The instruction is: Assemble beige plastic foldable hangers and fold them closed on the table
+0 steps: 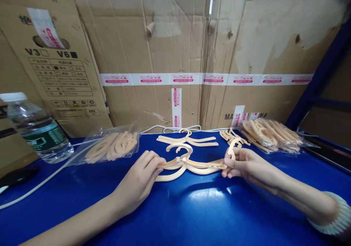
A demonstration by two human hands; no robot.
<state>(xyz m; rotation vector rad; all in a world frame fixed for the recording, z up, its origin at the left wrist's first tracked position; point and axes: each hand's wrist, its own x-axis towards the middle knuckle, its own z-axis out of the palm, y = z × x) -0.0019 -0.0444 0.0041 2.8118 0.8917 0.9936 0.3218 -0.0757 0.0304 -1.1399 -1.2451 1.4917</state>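
Pinched in my left hand point(142, 178) is the left end of a cream plastic hanger point(201, 163), raised over the blue table. At the other end, my right hand point(244, 163) has its fingers closed round a small curved cream piece point(232, 147), held against the hanger's right tip. Whether the two are joined there, I cannot tell. Behind and below the held hanger, another hanger point(175, 175) shows in part, overlapped by it. Farther back lie hanger parts with hooks point(186, 138). Several loose curved pieces point(233, 135) lie at the back right, beyond my right hand.
Clear plastic bags of cream parts lie at the left point(123, 145) and right point(270, 134). A water bottle point(41, 129) and a black mouse point(19, 176) stand at far left, near a white cable point(52, 178). Cardboard point(153, 56) walls the back of the blue table point(170, 220).
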